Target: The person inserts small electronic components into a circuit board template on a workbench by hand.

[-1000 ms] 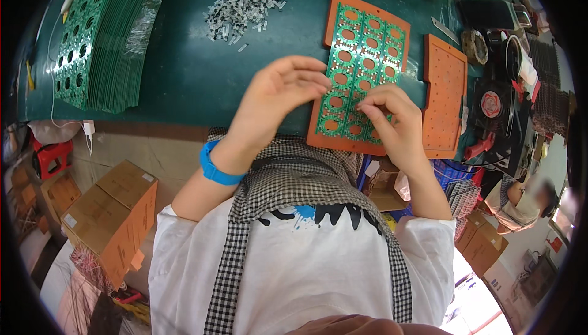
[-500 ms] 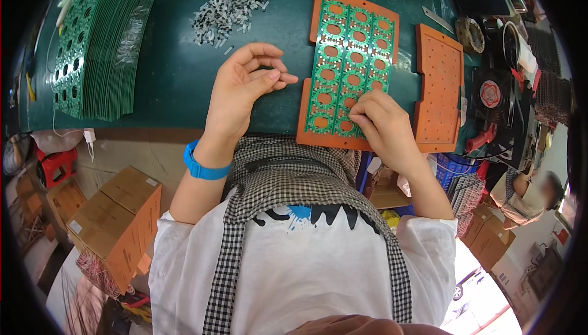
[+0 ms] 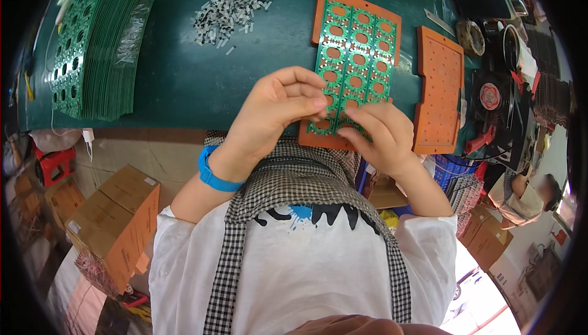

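A green circuit board panel (image 3: 356, 60) with rows of oval cutouts lies in an orange-brown fixture plate (image 3: 318, 26). Over the panel's lower left edge is my left hand (image 3: 283, 103), its thumb pressed toward the curled fingers; anything pinched there is too small to make out. My right hand (image 3: 384, 134) is at the panel's near end, thumb and index finger apart, with nothing visible between them. Both hands cover part of the near rows. Beyond my left hand, a pile of small clear-and-black parts (image 3: 228, 11) is spread on the green table (image 3: 184, 84).
A tall stack of green circuit boards (image 3: 110, 59) stands at the left. To the right lies a second orange-brown plate (image 3: 438, 90); past it are a roll of tape (image 3: 470, 35) and a red-handled tool (image 3: 481, 139). Cardboard boxes (image 3: 113, 212) sit below left. Another person (image 3: 523, 197) is at far right.
My left hand has moved right and nearer, from beside the panel to over its edge. The right hand's thumb and index finger have parted. The plate has shifted slightly.
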Demonstrator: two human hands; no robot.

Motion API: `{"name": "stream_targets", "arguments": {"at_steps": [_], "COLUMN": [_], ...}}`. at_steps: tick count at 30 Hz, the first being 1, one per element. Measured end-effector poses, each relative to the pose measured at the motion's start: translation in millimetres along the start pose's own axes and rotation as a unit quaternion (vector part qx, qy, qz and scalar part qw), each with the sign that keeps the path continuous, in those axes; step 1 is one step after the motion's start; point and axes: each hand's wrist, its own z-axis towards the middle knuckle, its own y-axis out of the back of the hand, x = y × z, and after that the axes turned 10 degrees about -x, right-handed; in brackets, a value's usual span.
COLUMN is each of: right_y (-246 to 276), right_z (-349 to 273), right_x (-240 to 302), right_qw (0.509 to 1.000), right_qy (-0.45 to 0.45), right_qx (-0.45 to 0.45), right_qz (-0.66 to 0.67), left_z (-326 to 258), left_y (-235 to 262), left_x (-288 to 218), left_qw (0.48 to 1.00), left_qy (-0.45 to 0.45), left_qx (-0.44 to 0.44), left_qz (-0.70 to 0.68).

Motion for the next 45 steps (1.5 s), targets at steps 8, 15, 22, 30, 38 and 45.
{"name": "stream_targets", "arguments": {"at_steps": [8, 15, 22, 30, 38, 45], "right_y": [-8.9, 10.1, 8.8, 0.5, 7.6, 11.9], "right_z": [9.0, 16.2, 10.8, 1.8, 0.6, -1.3], "right_x": [2.3, -19.3, -27.2, -28.1, -26.0, -25.9], "right_qw": [0.998, 0.952, 0.96, 0.971, 0.983, 0.959], "right_qy": [-0.031, -0.289, -0.248, -0.221, -0.163, -0.263], "right_qx": [-0.031, 0.053, 0.115, 0.083, 0.08, 0.082], "right_qz": [0.052, 0.089, 0.058, 0.022, 0.009, 0.061], "left_z": [-1.7, 13.6, 21.8, 25.1, 19.0, 19.2], "left_y": [-11.1, 29.9, 59.9, 57.0, 58.6, 65.0], "left_x": [7.8, -18.7, -29.5, -25.4, -34.7, -34.9], "left_qw": [0.999, 0.619, 0.609, 0.526, 0.552, 0.629], "left_qy": [-0.011, -0.431, -0.379, -0.413, -0.432, -0.387], "left_qx": [0.021, -0.263, -0.334, -0.297, -0.284, -0.277], "left_qz": [0.047, 0.602, 0.612, 0.682, 0.654, 0.615]}}
